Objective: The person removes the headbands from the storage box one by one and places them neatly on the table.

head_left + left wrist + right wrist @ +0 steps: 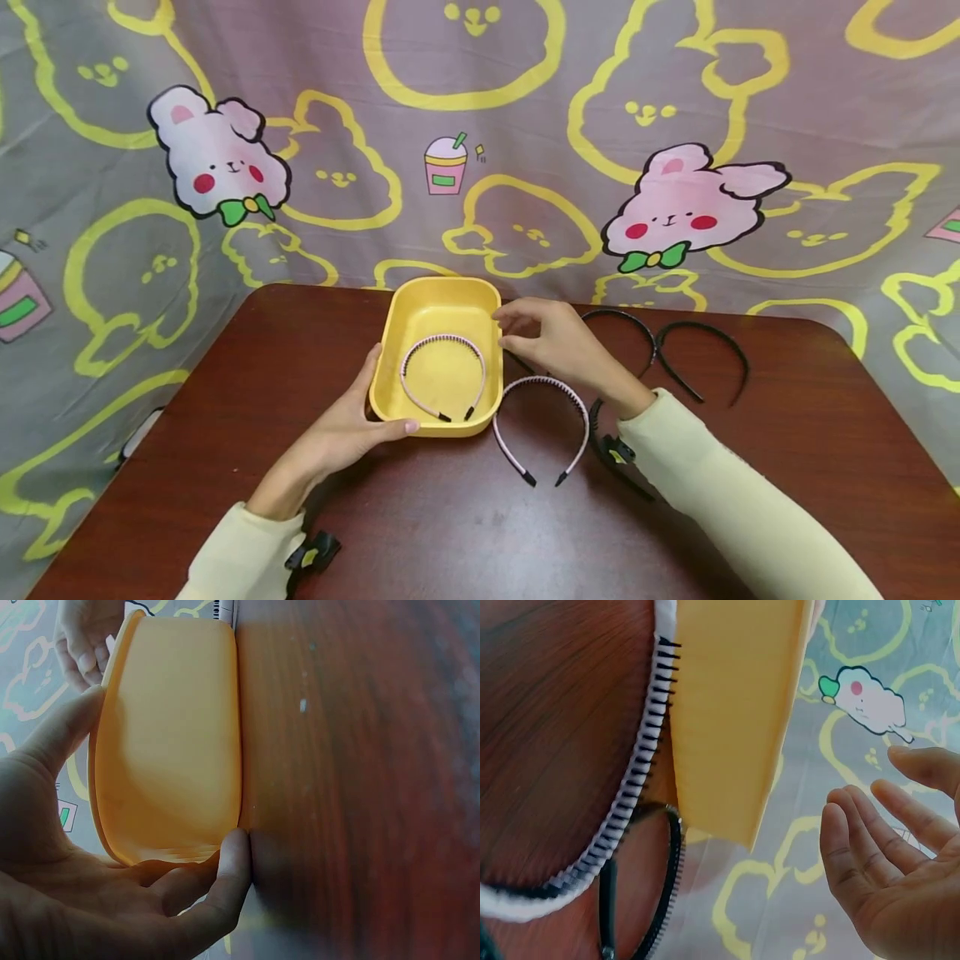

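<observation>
A yellow plastic basin (438, 431) stands on the table with a pale pink toothed headband (444, 337) lying inside. My left hand (341, 437) grips the basin's near left corner, thumb along the near rim and fingers bent round the side, as the left wrist view shows. At the far right rim is my right hand (558, 337), its fingers loosely bent and nothing held between them. In the right wrist view that hand (892, 870) appears apart from the basin wall (731, 712). A second pale pink headband (543, 380) lies just right of the basin.
Black headbands lie on the right: one at the far side (708, 325), another beside it (633, 318), and a third (630, 482) partly hidden under the right forearm. Behind the dark brown table (465, 533) hangs a cartoon-printed curtain (525, 125).
</observation>
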Demonstrator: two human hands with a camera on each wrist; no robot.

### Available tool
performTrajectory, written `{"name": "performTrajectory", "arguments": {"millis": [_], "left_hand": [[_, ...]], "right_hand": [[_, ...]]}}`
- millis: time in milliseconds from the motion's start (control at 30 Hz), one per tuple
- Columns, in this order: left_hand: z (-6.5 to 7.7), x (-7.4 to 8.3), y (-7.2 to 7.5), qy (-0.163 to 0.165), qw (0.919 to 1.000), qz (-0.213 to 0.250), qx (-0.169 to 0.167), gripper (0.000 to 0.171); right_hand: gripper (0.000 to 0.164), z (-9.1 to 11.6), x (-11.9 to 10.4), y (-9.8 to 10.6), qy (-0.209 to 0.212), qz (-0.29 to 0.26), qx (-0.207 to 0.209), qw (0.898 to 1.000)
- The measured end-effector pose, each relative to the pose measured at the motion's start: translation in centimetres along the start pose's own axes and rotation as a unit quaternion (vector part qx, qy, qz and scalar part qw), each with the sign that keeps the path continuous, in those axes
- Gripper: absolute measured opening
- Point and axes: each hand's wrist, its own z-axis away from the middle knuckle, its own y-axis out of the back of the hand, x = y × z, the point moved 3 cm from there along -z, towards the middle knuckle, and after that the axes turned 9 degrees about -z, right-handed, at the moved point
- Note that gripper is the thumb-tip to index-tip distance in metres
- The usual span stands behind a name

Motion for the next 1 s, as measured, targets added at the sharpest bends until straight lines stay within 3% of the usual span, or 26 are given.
{"name": "performTrajectory", "arguments": {"millis": [567, 1000], "left_hand": [[0.1, 0.1, 0.0, 0.007, 0.9999, -0.003, -0.007, 0.128], [0.1, 0.0, -0.1, -0.003, 1.0000, 0.003, -0.005, 0.126]], "right_hand": [[0.029, -3.4, 0.5, -3.0, -0.012, -0.003, -0.004, 1.000], [0.034, -5.9, 1.6, -5.1, 0.006, -0.008, -0.047, 0.999]]}}
